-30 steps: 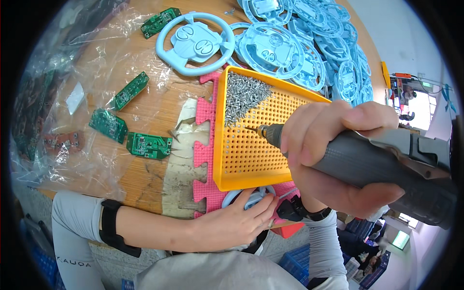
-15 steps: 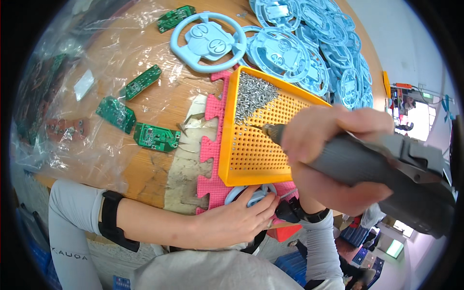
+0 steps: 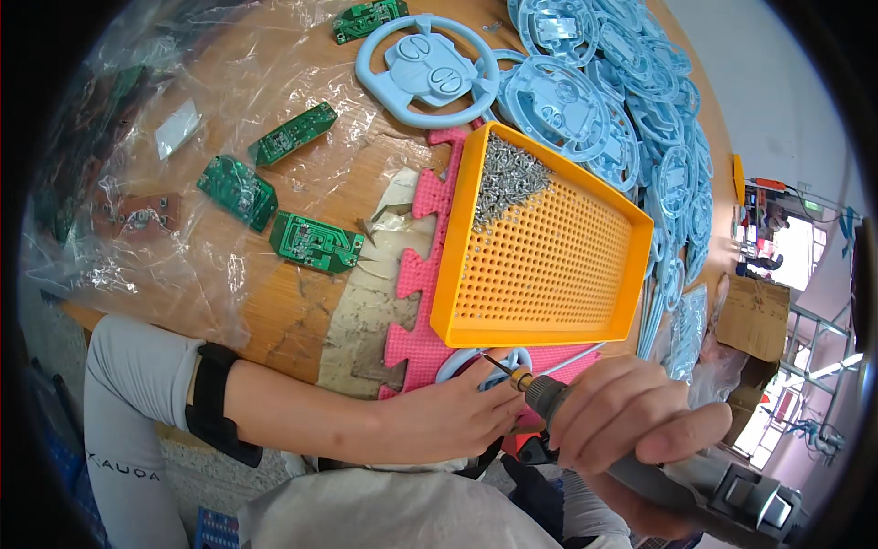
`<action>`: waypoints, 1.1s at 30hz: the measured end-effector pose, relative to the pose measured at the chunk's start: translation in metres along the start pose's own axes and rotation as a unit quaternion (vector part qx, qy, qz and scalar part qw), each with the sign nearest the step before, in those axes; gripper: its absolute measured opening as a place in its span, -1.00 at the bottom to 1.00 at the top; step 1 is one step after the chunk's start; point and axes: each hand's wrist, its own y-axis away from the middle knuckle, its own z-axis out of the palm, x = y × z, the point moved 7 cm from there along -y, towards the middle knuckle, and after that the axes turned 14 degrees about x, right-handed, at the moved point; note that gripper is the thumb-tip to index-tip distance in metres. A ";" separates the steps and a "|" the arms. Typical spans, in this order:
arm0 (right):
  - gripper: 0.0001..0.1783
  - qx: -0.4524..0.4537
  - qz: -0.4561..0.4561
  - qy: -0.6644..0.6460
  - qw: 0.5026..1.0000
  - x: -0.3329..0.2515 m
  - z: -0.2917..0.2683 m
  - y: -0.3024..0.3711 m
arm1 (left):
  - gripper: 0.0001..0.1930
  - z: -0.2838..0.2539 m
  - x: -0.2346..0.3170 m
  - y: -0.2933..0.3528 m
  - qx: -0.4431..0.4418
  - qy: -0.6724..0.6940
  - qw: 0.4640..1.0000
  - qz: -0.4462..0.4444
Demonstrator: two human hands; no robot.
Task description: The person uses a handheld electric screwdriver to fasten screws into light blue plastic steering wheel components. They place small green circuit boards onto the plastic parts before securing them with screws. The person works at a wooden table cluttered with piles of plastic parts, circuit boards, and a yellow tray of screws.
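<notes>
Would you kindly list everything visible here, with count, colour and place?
Tray: one, orange, centre, on the mat.
Screws: a heap, silver, tray's far corner.
Mat: one, pink, under the tray.
Circuit boards: at least four, green, left, on plastic sheet.
Wheel parts: many, light blue, top and right.
Box: one, brown, right.
Table: one, wooden.
Screwdriver: one, grey, lower right.
Left hand: steadies a blue part near the tip.
Right hand: grips the screwdriver.

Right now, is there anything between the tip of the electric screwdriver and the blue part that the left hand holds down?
Nothing visible. The electric screwdriver, gripped by the right hand, points its bit straight at the blue part on the pink foam mat. The left hand lies beside the tip, not across it. The orange tray sits farther back.
</notes>
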 end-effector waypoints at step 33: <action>-0.74 -0.050 0.004 -0.085 0.995 0.009 -0.001 -0.004 | -0.62 -0.001 -0.002 0.000 0.005 0.038 0.999 -0.016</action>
